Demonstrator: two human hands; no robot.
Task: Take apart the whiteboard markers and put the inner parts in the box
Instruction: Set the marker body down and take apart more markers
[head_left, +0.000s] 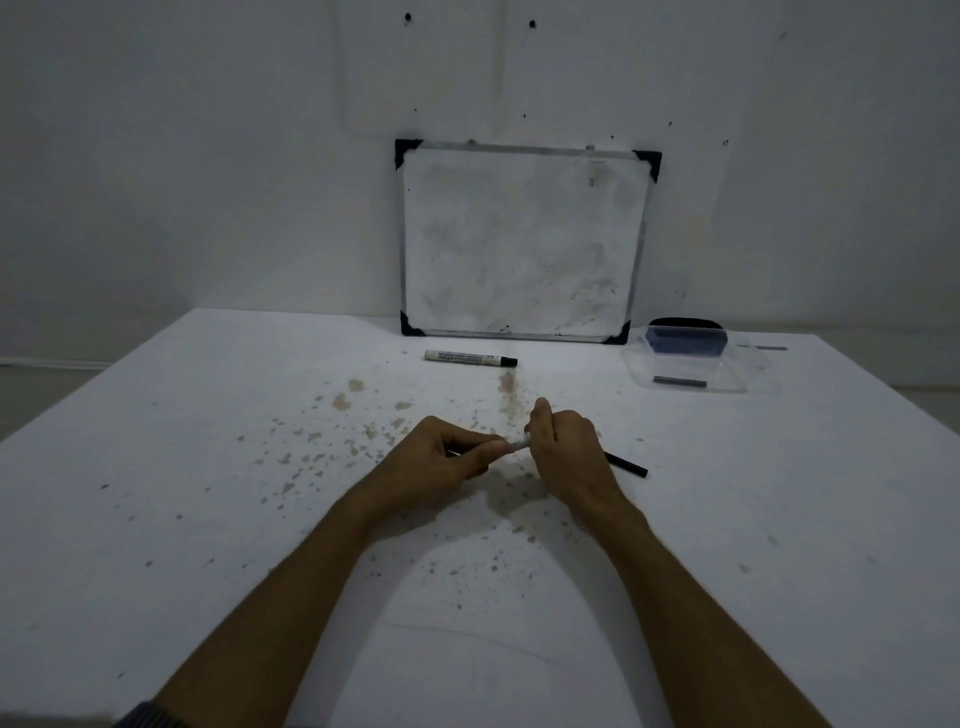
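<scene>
Both hands meet over the middle of the white table. My left hand (447, 457) and my right hand (563, 447) grip one whiteboard marker (516, 445) between them; only a short pale piece shows between the fingers. A thin black rod (626, 464) sticks out to the right from under my right hand; whether the hand holds it I cannot tell. A second marker (470, 358), white with a black cap, lies whole near the far edge. The clear plastic box (737, 387) at the far right holds one dark inner rod (679, 382).
A small whiteboard (524, 244) leans on the wall at the table's back. A dark blue eraser (685, 340) sits at the box's far end. Brown stains and dark specks dot the table (208, 441) around the hands.
</scene>
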